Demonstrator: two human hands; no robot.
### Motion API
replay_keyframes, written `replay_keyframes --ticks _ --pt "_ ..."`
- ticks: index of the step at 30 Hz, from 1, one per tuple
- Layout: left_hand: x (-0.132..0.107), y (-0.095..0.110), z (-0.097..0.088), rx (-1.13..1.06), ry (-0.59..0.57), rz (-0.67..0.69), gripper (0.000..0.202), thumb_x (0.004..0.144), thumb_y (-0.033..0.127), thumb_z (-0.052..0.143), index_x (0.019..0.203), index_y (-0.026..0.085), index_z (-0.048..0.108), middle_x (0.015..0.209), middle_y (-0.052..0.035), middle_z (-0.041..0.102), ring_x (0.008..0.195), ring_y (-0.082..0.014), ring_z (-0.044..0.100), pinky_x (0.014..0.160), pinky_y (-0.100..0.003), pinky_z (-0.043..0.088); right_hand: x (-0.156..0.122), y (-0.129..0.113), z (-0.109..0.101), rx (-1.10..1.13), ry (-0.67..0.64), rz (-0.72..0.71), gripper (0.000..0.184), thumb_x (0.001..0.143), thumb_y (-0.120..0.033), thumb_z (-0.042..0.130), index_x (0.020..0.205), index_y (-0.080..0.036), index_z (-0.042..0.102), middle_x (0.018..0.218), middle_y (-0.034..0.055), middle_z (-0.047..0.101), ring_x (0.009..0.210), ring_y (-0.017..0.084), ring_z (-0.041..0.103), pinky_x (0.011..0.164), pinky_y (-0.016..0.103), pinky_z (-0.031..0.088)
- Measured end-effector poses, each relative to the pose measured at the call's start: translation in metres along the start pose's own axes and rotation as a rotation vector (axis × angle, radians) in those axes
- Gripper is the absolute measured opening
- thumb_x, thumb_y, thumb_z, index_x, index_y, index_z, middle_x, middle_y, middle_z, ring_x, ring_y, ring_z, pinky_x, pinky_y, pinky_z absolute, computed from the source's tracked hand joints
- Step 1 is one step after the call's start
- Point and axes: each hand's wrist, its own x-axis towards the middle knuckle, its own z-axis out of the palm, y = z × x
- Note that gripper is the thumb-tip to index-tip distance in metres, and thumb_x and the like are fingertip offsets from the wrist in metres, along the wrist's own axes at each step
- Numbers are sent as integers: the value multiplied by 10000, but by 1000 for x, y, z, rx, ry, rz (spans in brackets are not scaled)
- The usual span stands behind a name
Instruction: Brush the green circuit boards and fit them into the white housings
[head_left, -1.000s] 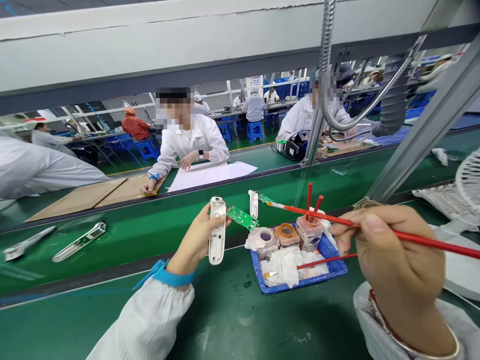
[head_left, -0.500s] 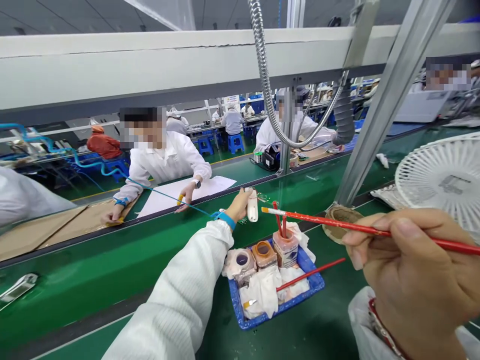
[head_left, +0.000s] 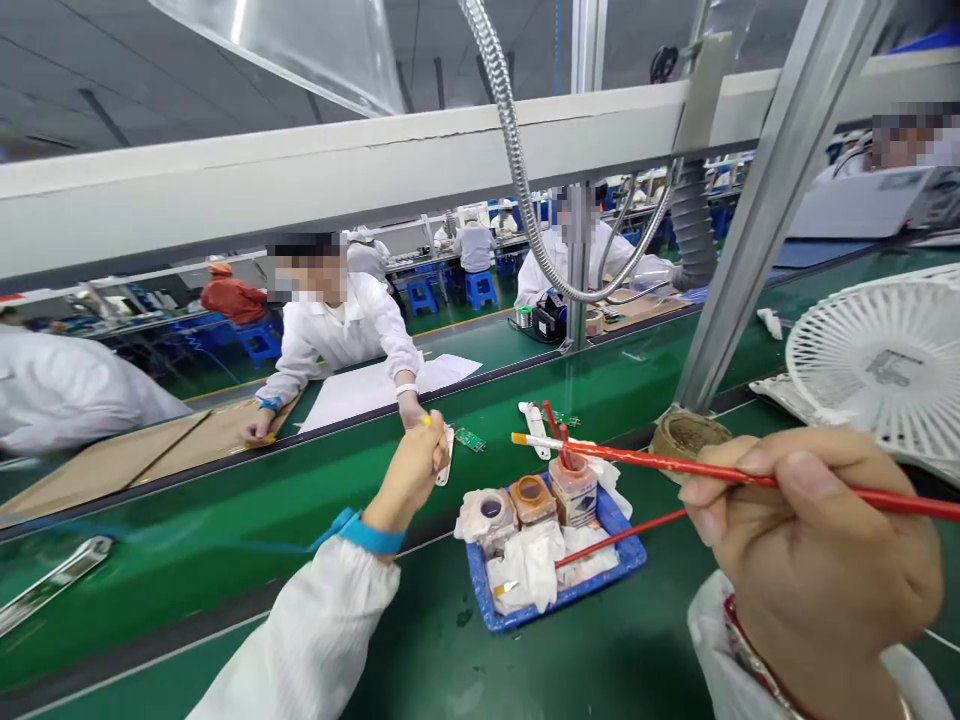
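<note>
Left hand [head_left: 409, 478] is curled shut on a white plastic housing [head_left: 445, 455]. Fingers wrap most of it; only a thin strip shows at the hand's right edge, tilted, held above the green belt [head_left: 150, 500] at mid-frame. A co-worker's hand [head_left: 412, 410] reaches in from across the line and sits against the top of the left hand. A yellow finger cot [head_left: 426, 421] shows at that contact; can't tell whose finger wears it.

Right hand [head_left: 810, 560], lower right, is partly closed in a pinch on a red brush [head_left: 675, 462]. The pale tip points left, over the blue tray [head_left: 628, 556], with no contact visible.

A green circuit board [head_left: 470, 439] lies on the belt just right of the housing. A second white housing [head_left: 534, 430] and another board [head_left: 564, 419] lie further right, above the tray. The tray holds three jars [head_left: 571, 490], white wipes [head_left: 529, 565] and a second red brush [head_left: 619, 533], with red sticks standing in the right-hand jar. A white fan [head_left: 874, 360] sits at right.
</note>
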Motion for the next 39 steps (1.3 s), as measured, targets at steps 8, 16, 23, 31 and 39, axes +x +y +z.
replay_keyframes --ticks 8,16,23,31,39 --pt "-180 48 -37 -446 -207 -29 1052 706 797 0 788 86 770 687 -180 705 625 -233 636 640 -340 483 -23 -14 17 158 -114 173 198 846 -166 476 714 -206 618 540 3 621 350 126 494 261 211 330" --pt "-278 73 -27 -287 -90 114 1018 605 871 89 849 166 782 789 -160 733 748 -318 655 743 -411 486 -59 -45 25 256 -251 232 186 889 -225 487 761 -210 621 562 -7 646 331 116 500 271 207 359" --pt "-316 68 -20 -12 -134 432 701 748 740 314 1023 250 733 857 -109 736 788 -299 658 776 -381 480 -104 -75 31 35 -612 -36 123 875 -186 566 957 -228 648 893 36 700 804 183 656 718 330 554" --pt "-321 52 -16 355 -139 773 627 893 577 222 1189 181 609 1002 -119 682 850 -241 633 738 -358 467 -122 -90 48 -11 -768 -180 252 767 3 622 764 -196 468 809 28 690 761 144 629 709 296 545" --pt "-311 53 -11 502 -97 834 686 896 582 96 1199 192 572 923 -93 687 801 -201 629 713 -342 453 -127 -72 31 -252 -912 -209 224 796 -36 578 801 -227 461 904 -19 668 828 127 614 704 263 510"
